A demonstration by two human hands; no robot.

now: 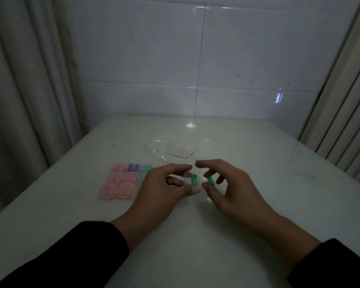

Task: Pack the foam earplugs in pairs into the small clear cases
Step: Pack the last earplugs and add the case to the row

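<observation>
Two green earplugs show between the hands: one inside the small clear case pinched by the left hand between thumb and fingers, the other held in the curled fingers of the right hand, just right of the case. Left of the case, filled cases with pink, purple and green plugs lie in rows on the white bench. Beyond the case lies a crumpled clear bag.
</observation>
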